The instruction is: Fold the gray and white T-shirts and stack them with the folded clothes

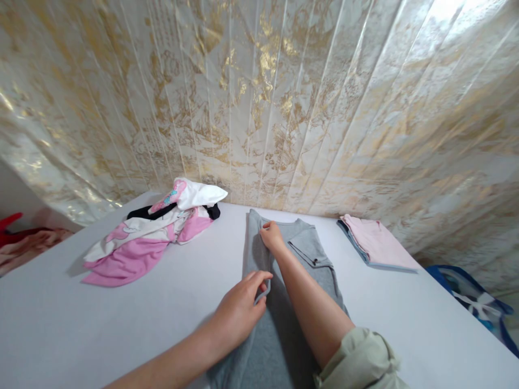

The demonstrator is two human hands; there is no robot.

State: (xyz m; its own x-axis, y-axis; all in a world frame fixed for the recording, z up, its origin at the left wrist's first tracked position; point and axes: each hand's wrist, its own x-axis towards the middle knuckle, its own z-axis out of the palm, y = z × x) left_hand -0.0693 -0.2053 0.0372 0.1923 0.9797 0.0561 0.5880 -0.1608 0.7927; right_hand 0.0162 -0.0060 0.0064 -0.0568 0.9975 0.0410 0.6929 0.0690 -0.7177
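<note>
A grey shirt (275, 329) lies lengthwise on the white table in front of me, its neckline at the far end. One short sleeve (310, 247) is folded inward on the right, with a small dark mark near its hem. Close to the neckline, my right hand (272, 236) is closed on the fabric along the left side. Nearer to me, my left hand (245, 305) has its thumb and fingers curled around a grey edge of the same shirt. Both forearms cover parts of the cloth.
Rumpled pink, white and black clothes (141, 237) are heaped at the left on the white table (101, 329). At the right lies a folded stack with a pink garment (379, 243) on top. A blue bag (474, 297) is beyond the right edge. A gold-patterned curtain (243, 108) hangs behind.
</note>
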